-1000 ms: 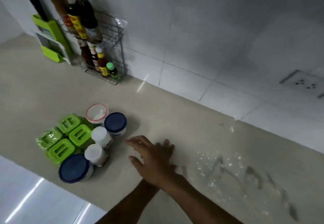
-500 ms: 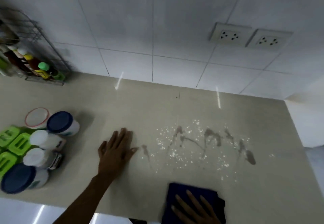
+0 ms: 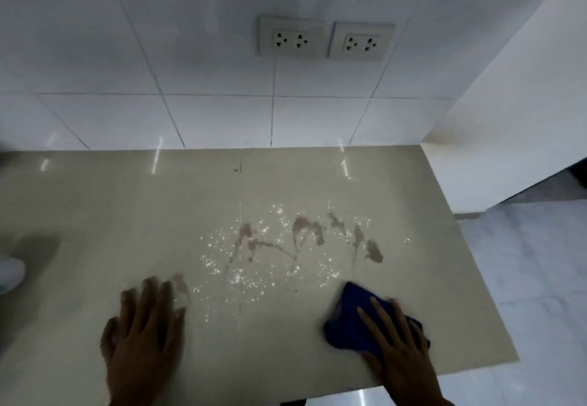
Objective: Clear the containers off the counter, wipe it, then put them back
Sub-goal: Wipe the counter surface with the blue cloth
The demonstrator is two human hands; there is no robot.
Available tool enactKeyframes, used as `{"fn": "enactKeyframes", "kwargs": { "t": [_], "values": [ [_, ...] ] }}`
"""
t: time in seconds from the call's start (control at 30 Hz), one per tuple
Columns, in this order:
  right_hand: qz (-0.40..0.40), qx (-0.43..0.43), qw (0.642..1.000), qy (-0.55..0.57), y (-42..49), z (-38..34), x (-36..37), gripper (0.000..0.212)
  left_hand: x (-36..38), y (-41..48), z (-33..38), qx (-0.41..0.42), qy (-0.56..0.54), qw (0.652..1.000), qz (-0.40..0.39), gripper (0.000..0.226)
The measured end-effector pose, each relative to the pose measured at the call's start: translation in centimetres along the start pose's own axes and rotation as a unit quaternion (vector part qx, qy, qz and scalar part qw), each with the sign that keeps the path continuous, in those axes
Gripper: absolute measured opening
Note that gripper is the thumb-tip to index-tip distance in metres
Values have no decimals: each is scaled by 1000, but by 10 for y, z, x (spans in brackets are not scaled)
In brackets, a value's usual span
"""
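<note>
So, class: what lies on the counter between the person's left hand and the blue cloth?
In the head view, bare counter near the front edge, with scattered white specks and reddish smears just behind, between the left hand and the blue cloth.

Dim, bluish-grey light. Thin streaks of glare are glinting on the glossy beige stone counter (image 3: 127,209) far beyond both hands. The flat left hand (image 3: 144,339) is smearing with motion blur. Tile lines are bowing outward at the edges; the whole frame is soft.
</note>
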State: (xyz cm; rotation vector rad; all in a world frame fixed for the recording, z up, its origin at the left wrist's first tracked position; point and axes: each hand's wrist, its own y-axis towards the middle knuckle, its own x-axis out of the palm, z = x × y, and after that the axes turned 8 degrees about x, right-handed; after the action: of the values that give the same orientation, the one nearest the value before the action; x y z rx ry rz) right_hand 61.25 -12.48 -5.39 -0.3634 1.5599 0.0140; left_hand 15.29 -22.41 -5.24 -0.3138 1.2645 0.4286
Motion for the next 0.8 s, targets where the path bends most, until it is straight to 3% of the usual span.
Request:
{"fn": "enactKeyframes", "kwargs": {
  "t": [0.17,0.27,0.4,0.5,0.6,0.8],
  "values": [
    [2,264,963,44,59,96,-22,88,5,11,21,-10,5,1000,22,65],
    [22,320,942,96,121,110,-37,92,7,9,26,-7,10,998,55,65],
    [22,268,958,104,194,61,-47,75,6,8,33,-12,17,997,69,65],
    [16,209,972,104,215,2,-44,70,7,13,33,-16,20,999,34,65],
    [28,151,984,85,204,-49,-39,69,18,31,31,29,21,999,-20,66],
    [13,-19,998,64,119,-107,-15,71,35,66,52,85,36,995,-26,64]
  ]
}}
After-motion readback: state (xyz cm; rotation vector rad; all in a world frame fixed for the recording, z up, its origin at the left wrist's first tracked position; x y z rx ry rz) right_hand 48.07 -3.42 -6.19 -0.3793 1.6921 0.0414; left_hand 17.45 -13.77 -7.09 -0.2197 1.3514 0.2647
